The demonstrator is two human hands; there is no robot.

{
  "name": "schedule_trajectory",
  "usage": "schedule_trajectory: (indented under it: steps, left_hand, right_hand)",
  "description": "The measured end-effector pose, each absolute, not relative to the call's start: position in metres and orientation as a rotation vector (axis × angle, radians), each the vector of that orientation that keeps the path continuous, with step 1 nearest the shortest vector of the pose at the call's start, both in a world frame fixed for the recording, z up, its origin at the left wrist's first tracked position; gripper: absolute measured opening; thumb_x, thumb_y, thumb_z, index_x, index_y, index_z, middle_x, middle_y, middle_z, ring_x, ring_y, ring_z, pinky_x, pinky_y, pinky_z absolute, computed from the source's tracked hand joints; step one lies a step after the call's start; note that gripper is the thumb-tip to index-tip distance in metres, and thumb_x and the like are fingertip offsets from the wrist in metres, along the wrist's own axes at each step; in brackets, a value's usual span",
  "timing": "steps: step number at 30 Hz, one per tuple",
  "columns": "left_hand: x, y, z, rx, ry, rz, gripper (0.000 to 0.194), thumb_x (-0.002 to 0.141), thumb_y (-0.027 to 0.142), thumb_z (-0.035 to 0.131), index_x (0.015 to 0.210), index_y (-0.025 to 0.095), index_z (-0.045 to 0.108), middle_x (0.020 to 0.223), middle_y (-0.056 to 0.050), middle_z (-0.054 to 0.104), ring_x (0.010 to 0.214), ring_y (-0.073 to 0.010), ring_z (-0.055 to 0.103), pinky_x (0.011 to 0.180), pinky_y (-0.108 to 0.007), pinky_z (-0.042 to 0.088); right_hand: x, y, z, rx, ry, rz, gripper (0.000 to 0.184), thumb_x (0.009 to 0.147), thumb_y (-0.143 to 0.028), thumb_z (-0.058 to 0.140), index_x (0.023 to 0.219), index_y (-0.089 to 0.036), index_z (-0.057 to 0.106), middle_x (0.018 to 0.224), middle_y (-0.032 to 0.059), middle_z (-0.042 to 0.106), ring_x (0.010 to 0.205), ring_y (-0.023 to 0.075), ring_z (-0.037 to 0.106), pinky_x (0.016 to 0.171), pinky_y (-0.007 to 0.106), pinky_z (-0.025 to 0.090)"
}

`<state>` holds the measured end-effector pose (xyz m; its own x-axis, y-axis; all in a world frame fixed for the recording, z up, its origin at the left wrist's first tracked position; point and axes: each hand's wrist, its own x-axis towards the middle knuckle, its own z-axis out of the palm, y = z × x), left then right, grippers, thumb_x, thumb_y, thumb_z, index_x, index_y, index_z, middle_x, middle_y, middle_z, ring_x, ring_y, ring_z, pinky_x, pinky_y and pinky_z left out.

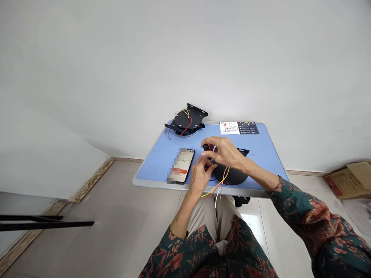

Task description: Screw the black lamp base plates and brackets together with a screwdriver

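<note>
White walls and a pale tiled floor surround a blue table (155,166) with a grey rim. Toward the table's 6 o'clock edge, the right hand (223,151) pinches a small black part (206,147) between thumb and fingers, a narrow hold. The left hand (199,178) rises just below it, its fingers (207,166) drawn close together near the part; whether they grip it too, I cannot tell. Just beside the hands, at about 4 o'clock, sits a black dome (232,174), with red, yellow and white wires (216,189) trailing over the table's edge. At 11 o'clock lies a black round plate (185,122) with wires on it. A partly blurred phone (185,164) showing a timer lies at 8 o'clock, and a printed sheet (239,128) lies at 1 o'clock. A cardboard box (348,179) sits on the floor at the far right.
</note>
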<state>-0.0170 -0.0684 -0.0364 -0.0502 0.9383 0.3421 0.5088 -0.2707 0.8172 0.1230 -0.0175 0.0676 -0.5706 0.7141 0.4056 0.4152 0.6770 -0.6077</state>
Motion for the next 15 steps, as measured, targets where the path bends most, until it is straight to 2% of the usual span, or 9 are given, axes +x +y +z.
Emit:
schedule_trajectory:
  steps: [3, 6, 8, 12, 15]
  left_hand:
    - [-0.017, -0.073, -0.033, 1.814, 1.508, 1.234, 0.015, 0.084, 0.017, 0.071, 0.076, 0.019, 0.058, 0.082, 0.000, 0.062, 0.078, -0.0156, 0.061, 0.072, -0.027, 0.051]
    - [-0.019, -0.077, -0.029, 1.899, 1.420, 1.183, 0.010, 0.086, 0.010, 0.064, 0.084, 0.020, 0.063, 0.094, -0.002, 0.066, 0.087, -0.0170, 0.064, 0.078, -0.030, 0.051]
    - [-0.021, -0.078, -0.027, 1.961, 1.412, 1.153, 0.013, 0.087, 0.008, 0.060, 0.086, 0.020, 0.063, 0.095, -0.003, 0.066, 0.090, -0.0180, 0.064, 0.081, -0.031, 0.051]
    - [-0.023, -0.073, -0.026, 2.074, 1.487, 1.069, 0.010, 0.087, 0.011, 0.062, 0.084, 0.020, 0.061, 0.091, -0.003, 0.063, 0.088, -0.0191, 0.063, 0.082, -0.033, 0.051]
    - [-0.024, -0.069, -0.027, 2.122, 1.528, 0.987, 0.008, 0.087, 0.015, 0.063, 0.083, 0.020, 0.058, 0.085, -0.002, 0.062, 0.081, -0.0189, 0.062, 0.077, -0.033, 0.050]
  right_hand:
    - [0.125, -0.016, 0.068, -0.830, -2.262, 0.632, 0.014, 0.086, -0.016, 0.066, 0.099, -0.019, 0.073, 0.086, 0.0027, 0.070, 0.072, 0.0139, 0.058, 0.073, 0.029, 0.045]
    - [0.133, -0.008, 0.068, -0.731, -2.258, 0.848, 0.033, 0.084, -0.004, 0.053, 0.107, -0.020, 0.071, 0.088, 0.0013, 0.072, 0.076, 0.0135, 0.063, 0.078, 0.030, 0.048]
    - [0.138, -0.005, 0.066, -0.676, -2.217, 0.957, 0.038, 0.083, -0.002, 0.049, 0.113, -0.020, 0.066, 0.089, 0.0008, 0.073, 0.080, 0.0136, 0.066, 0.081, 0.031, 0.050]
    - [0.139, -0.012, 0.058, -0.629, -2.139, 1.034, 0.028, 0.087, -0.009, 0.053, 0.112, -0.020, 0.061, 0.095, 0.0021, 0.073, 0.088, 0.0145, 0.067, 0.086, 0.034, 0.051]
    - [0.137, -0.024, 0.060, -0.629, -2.048, 1.034, 0.014, 0.090, -0.019, 0.057, 0.103, -0.020, 0.062, 0.091, 0.0019, 0.070, 0.084, 0.0150, 0.065, 0.083, 0.033, 0.051]
